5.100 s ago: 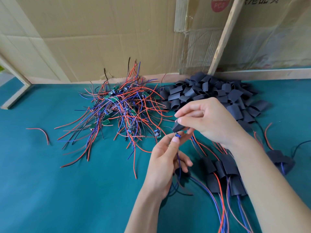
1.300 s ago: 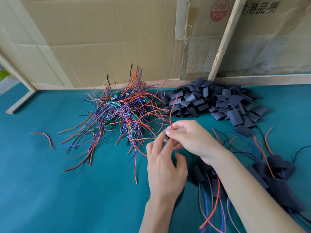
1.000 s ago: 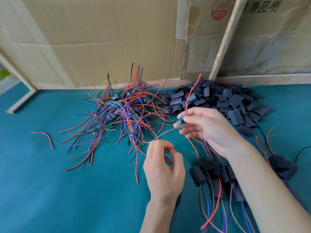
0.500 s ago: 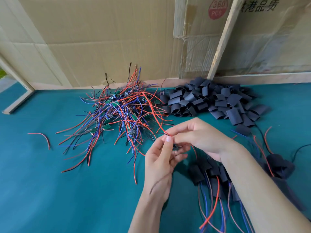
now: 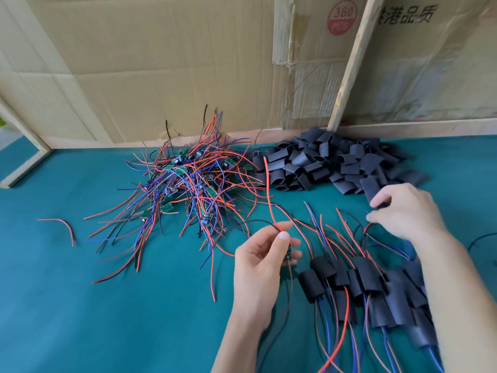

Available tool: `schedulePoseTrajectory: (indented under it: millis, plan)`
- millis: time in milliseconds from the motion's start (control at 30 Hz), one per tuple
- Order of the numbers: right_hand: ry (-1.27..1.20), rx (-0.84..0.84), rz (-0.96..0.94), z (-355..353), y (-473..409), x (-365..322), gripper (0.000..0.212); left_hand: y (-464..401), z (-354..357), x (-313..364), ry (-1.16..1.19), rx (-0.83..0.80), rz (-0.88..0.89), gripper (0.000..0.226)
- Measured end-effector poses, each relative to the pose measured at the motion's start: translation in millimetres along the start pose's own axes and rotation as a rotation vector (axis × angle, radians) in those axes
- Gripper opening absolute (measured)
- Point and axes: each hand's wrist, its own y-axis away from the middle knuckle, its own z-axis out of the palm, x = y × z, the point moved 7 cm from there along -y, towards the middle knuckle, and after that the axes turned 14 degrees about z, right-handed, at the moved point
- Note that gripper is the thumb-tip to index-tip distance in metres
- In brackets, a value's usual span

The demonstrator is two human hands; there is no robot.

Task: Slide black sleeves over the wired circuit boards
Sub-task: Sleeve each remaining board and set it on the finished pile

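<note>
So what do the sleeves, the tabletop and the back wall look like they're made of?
Sleeves: matte black, soft-looking flattened tubing, likely rubbery plastic; no shine. Tabletop: teal, dull, even surface, probably felt or mat; can't tell. Back wall: brown corrugated cardboard, with creases and a printed label.

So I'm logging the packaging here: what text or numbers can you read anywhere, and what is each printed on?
"360 PCS": in a red round stamp on the cardboard sheet behind the table.
"港品质": dark printed characters on the cardboard to the right of the wooden slat; the line's start is hidden behind the slat.
Circuit boards: any markings too small to read.
</note>
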Motion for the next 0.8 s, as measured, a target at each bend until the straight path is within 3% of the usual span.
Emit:
schedulePoseTrajectory:
  millis: [167,333,400,467,567,700,800]
  plan:
    - [-0.048,0.046,0.008,-2.6,-0.3,1.3,0.029,0.4,-0.3,-4.9,0.016,0.004,-0.012,0.016]
    - [-0.069,0.087,-0.003,-7.6,0.0,2.3,0.032,-0.2,-3.3,-7.6,-0.037,0.002,0.034,0.040]
    - [-0.154,0.068,-0.064,-12.6,2.8,-5.1,0.029,-0.4,-3.3,-7.7,-0.033,0.005,0.054,0.038]
    - [-0.275,-0.028,-0.143,-14.0,12.1,-21.5,0.024,-2.1,-5.3,-6.7,-0.051,0.028,0.086,0.025]
    - [-0.447,-0.310,-0.289,-3.5,46.9,-60.5,0.026,-6.8,-11.1,-3.7,-0.085,0.092,0.131,0.017]
    - [-0.525,-0.551,-0.421,26.4,91.4,-100.1,0.016,-6.7,-12.7,-6.1,-0.087,0.165,0.087,0.017]
    - [-0.502,-0.667,-0.451,44.0,114.4,-115.5,0.010,-5.0,-11.1,-4.4,-0.118,0.181,0.086,0.034]
